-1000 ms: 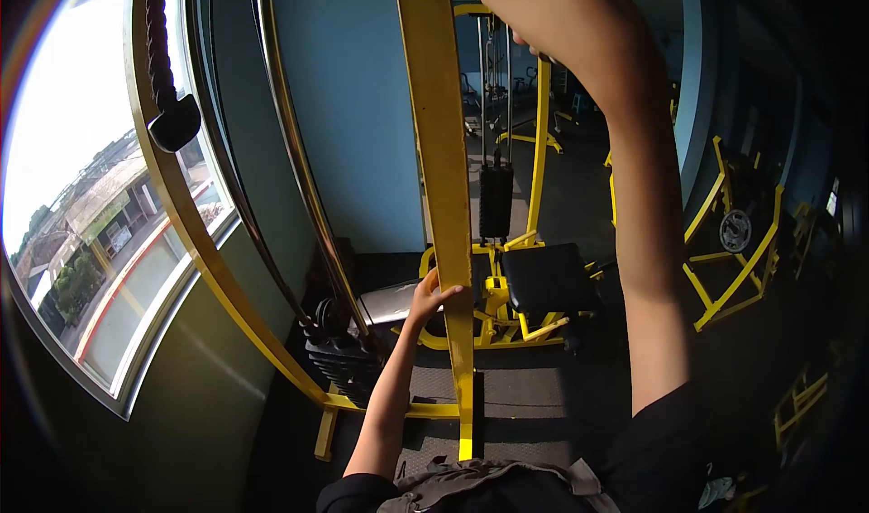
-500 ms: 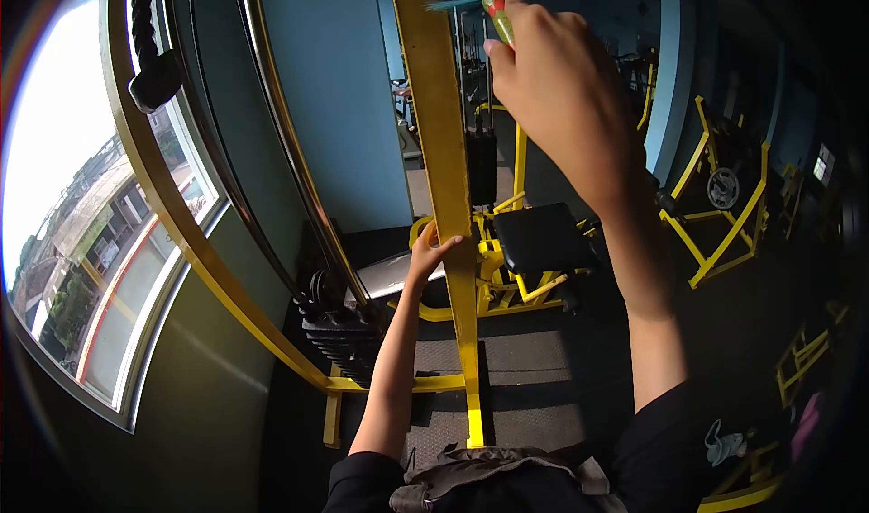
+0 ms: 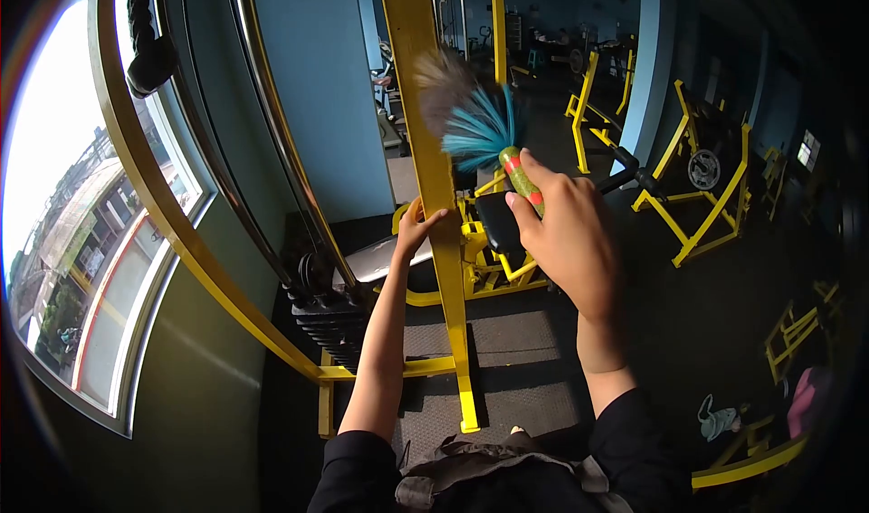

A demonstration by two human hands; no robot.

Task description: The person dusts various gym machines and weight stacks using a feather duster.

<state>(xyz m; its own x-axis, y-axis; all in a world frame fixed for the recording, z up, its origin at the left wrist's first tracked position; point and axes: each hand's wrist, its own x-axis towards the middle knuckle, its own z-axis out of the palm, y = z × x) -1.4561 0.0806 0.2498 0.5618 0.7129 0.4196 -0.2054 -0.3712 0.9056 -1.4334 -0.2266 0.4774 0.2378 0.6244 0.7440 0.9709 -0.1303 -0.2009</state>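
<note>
A yellow steel post (image 3: 427, 106) stands upright in front of me. My left hand (image 3: 418, 230) is wrapped round its left edge at mid height, thumb across the front face. In my right hand (image 3: 566, 232), to the right of the post, is the green and red handle of a duster (image 3: 484, 124). Its teal and grey-brown bristles point up and left and overlap the post's face; whether they touch it is hard to tell.
A curved yellow frame (image 3: 172, 210), chrome rods and a black weight stack (image 3: 335, 332) are at left, beside a window (image 3: 100, 242). Behind the post is a machine with a black pad (image 3: 500, 223). More yellow machines (image 3: 697, 178) stand at right.
My right hand has come down with the duster, from the top of the view to about mid height, and its bristles now show against the post. My left hand still grips the post.
</note>
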